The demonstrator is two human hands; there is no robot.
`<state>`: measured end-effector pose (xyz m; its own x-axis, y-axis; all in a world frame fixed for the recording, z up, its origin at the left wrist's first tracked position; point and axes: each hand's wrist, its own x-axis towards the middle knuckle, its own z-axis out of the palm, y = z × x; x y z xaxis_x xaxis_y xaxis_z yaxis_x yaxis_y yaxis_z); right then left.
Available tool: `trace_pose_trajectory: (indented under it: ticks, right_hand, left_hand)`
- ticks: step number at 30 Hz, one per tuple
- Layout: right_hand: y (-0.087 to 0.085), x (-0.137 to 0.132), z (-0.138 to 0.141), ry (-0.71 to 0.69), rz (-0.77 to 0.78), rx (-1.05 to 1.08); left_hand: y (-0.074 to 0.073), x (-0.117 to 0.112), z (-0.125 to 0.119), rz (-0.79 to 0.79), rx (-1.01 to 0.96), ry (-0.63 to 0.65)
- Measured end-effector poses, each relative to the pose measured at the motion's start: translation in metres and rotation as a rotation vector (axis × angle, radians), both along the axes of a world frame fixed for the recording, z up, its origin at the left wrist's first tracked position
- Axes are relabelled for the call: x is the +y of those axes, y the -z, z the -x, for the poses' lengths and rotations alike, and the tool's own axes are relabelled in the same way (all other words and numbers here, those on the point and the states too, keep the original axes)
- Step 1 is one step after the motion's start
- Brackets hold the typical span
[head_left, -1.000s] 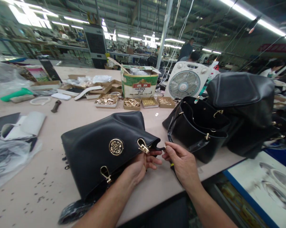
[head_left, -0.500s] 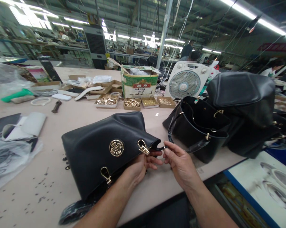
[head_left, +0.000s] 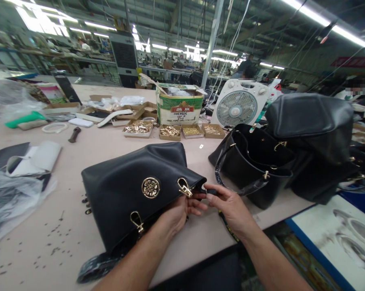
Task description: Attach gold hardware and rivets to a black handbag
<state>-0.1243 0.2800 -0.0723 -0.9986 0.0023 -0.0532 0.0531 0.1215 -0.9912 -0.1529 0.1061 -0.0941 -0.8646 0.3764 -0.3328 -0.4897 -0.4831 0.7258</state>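
A black handbag [head_left: 115,182] lies on its side, its mouth toward my hands. On its front are a round gold openwork ornament [head_left: 150,188] and gold loop fittings [head_left: 184,187]. My left hand [head_left: 182,210] is under the mouth's edge, partly hidden by the bag, its fingers curled at the opening. My right hand [head_left: 227,204] is closed in a pinch on a narrow black strap [head_left: 211,191] coming out of the mouth. Below my right hand shows a thin black item with yellow marks [head_left: 228,227]; I cannot tell whether it is held. A plastic-wrapped handle [head_left: 97,266] lies below the bag.
Just right stands an open black handbag [head_left: 252,169], with more black bags [head_left: 312,121] behind it. Small boxes of gold hardware [head_left: 169,131], a green carton [head_left: 179,110] and a box fan [head_left: 235,107] line the back. White pieces and plastic [head_left: 33,161] lie left.
My right hand has closed in nearer the bag's mouth, its fingers lower on the strap. The black item with yellow marks now shows below it. My left hand keeps its place.
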Motion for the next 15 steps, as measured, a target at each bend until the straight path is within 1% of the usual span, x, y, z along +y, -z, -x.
trace_pose_trajectory:
  ticks: [2, 3, 8, 10, 12, 15]
  right_hand:
    - [-0.001, 0.000, 0.001, -0.005, -0.033, 0.018]
    - [0.000, 0.000, 0.001, 0.003, -0.019, 0.012]
    - [0.006, -0.003, 0.001, 0.068, 0.193, -0.034]
    - [0.008, -0.003, 0.001, 0.067, 0.214, -0.030]
    - [0.006, -0.002, 0.001, 0.059, 0.167, -0.015]
    - [-0.003, -0.001, 0.006, 0.000, -0.005, 0.080]
  left_hand:
    - [0.002, 0.000, 0.001, 0.012, 0.014, -0.004]
    - [0.002, 0.001, 0.001, 0.024, 0.018, -0.007]
    - [-0.004, 0.001, 0.003, 0.090, -0.004, -0.030]
    - [-0.007, 0.000, 0.004, 0.105, -0.003, -0.023]
    - [-0.008, -0.002, 0.005, 0.112, 0.013, -0.003]
    - [-0.005, -0.004, 0.007, 0.127, 0.018, 0.033]
